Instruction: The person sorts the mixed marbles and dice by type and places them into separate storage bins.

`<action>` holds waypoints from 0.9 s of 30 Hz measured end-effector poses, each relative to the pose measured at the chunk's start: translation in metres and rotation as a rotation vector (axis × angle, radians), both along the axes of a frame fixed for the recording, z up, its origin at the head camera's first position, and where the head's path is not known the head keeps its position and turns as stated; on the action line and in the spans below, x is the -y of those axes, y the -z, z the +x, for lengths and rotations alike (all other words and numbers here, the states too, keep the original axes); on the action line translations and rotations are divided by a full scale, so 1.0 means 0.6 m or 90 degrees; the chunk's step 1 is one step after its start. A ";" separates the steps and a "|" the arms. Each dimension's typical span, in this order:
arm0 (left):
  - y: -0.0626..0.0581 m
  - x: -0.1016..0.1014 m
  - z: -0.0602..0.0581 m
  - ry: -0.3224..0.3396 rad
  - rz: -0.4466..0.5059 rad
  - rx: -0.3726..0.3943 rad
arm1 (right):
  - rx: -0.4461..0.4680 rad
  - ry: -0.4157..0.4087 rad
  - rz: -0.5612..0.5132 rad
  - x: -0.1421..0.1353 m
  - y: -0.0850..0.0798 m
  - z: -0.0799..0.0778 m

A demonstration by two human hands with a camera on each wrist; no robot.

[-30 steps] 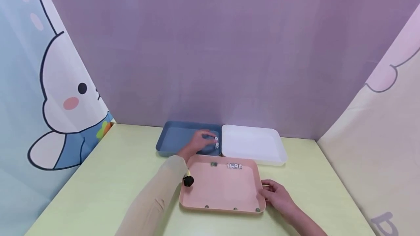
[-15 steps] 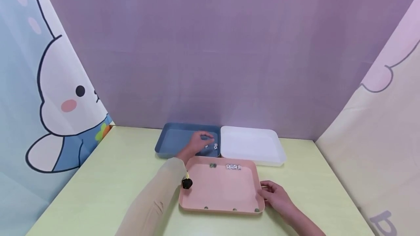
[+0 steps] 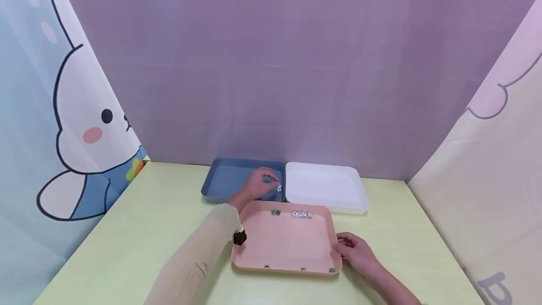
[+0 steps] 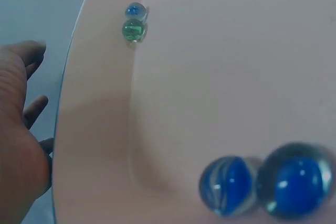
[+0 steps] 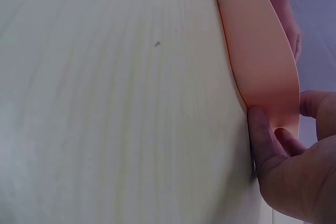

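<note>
My left hand (image 3: 257,183) reaches into the blue tray (image 3: 224,175), thumb and index finger slightly apart, fingertips right at small white dice (image 3: 279,188) by the tray's right wall. Nothing shows between those fingers in the left wrist view, where they are spread. My right hand (image 3: 359,252) grips the right wall of the pink tray (image 3: 288,244), with thumb and fingers on either side of the wall (image 5: 262,40). Inside the pink tray, a row of white dice (image 3: 302,214) and two marbles (image 4: 134,22) lie along the far wall. Larger in the left wrist view are two blue marbles (image 4: 228,184).
A white tray (image 3: 326,185) stands right of the blue one, behind the pink tray. More marbles (image 3: 332,270) lie along the pink tray's near wall. The pale yellow table (image 3: 406,229) ends at a purple curtain (image 3: 271,69). A black device (image 3: 239,237) sits on the left wrist.
My left hand drew slightly left, then came back right to the dice. A white die seen under it half a second ago is out of sight now. My right hand stays on the pink tray.
</note>
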State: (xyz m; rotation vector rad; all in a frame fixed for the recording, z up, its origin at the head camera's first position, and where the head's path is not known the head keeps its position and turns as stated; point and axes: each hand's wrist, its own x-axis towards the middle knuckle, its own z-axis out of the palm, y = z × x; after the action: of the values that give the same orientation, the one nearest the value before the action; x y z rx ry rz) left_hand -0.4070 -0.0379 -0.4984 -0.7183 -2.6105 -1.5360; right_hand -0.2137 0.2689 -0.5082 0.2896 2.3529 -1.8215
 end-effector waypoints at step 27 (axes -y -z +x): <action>-0.089 -0.092 0.073 0.206 -0.523 -0.245 | -0.001 0.007 0.004 0.000 0.002 0.001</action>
State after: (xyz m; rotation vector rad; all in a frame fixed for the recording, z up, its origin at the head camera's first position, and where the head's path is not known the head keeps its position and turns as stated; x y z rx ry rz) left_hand -0.3632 0.0172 -0.4452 -1.3565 -2.8265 -0.2048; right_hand -0.2132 0.2689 -0.5092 0.3027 2.3635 -1.8209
